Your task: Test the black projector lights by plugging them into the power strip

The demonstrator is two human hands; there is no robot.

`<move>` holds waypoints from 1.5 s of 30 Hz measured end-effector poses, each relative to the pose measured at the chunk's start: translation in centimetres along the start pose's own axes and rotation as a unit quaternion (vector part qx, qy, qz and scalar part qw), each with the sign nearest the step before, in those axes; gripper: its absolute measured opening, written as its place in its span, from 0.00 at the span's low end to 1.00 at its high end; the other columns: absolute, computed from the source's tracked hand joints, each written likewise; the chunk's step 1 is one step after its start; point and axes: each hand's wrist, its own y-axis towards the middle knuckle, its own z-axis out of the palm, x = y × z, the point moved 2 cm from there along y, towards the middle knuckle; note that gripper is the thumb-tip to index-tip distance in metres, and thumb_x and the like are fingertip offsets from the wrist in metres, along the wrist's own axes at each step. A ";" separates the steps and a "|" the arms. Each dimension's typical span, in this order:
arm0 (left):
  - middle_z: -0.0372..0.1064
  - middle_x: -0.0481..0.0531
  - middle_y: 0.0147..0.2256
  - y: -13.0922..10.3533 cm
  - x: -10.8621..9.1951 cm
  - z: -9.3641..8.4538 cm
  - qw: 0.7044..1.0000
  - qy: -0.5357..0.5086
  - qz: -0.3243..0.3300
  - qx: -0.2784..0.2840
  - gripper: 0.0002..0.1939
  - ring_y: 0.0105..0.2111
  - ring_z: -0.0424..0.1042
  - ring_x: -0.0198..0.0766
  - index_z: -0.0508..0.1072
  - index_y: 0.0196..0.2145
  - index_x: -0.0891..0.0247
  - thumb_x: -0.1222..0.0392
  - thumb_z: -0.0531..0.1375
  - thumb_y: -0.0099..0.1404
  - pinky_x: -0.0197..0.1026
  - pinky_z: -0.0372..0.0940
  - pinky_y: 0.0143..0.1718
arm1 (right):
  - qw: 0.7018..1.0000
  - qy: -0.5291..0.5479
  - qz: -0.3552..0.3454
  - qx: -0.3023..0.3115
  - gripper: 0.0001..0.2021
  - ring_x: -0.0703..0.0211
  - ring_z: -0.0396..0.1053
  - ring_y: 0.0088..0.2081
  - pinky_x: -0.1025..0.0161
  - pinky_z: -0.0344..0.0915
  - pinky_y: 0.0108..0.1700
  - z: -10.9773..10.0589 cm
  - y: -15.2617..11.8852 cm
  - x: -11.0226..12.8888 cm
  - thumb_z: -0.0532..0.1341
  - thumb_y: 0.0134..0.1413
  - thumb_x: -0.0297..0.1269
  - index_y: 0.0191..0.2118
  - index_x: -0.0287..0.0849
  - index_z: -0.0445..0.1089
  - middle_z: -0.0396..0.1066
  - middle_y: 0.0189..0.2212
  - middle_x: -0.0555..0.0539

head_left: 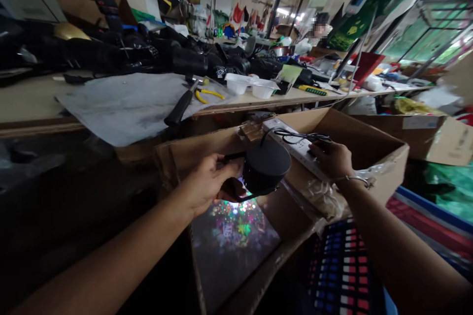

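Note:
My left hand (pixel 209 182) is closed around the bracket of a black round projector light (pixel 268 165), holding it tilted over an open cardboard box. The lamp is lit and throws coloured specks onto a flat grey panel (pixel 236 261) inside the box. From its back a bundled black power cord (pixel 286 133) runs to the right. My right hand (pixel 334 160) pinches the dark plug end of that cord against a white power strip (pixel 295 150), which lies across the box. My fingers partly hide the plug.
The cardboard box (pixel 388 165) has torn plastic on its rim. Behind it, a workbench (pixel 22 101) holds a hammer (pixel 181 103), yellow-handled pliers (pixel 210 93), white plastic cups (pixel 262 87) and black items. A plastic basket (pixel 340 270) stands at lower right. A person (pixel 320 29) is far back.

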 end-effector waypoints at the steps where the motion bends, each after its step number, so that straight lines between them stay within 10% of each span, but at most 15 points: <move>1: 0.69 0.49 0.20 -0.1 0.0 -0.1 1.000 0.001 -0.005 0.003 0.08 0.18 0.70 0.36 0.61 0.39 0.66 0.68 0.56 0.61 0.36 0.67 0.18 | 1.000 0.000 0.005 0.003 0.13 0.51 0.72 0.36 0.64 0.61 0.34 0.0 -0.1 0.1 0.61 0.49 0.38 0.37 0.35 0.75 0.75 0.32 0.40; 45: 0.65 0.45 0.17 -1.1 -0.4 0.1 1.000 0.022 -0.012 -0.003 0.08 0.15 0.68 0.35 0.60 0.39 0.65 0.65 0.55 0.62 0.35 0.64 0.15 | 0.994 0.004 0.109 -0.021 0.16 0.40 0.69 0.41 0.58 0.59 0.35 0.3 0.0 0.9 0.63 0.46 0.38 0.38 0.29 0.75 0.73 0.35 0.30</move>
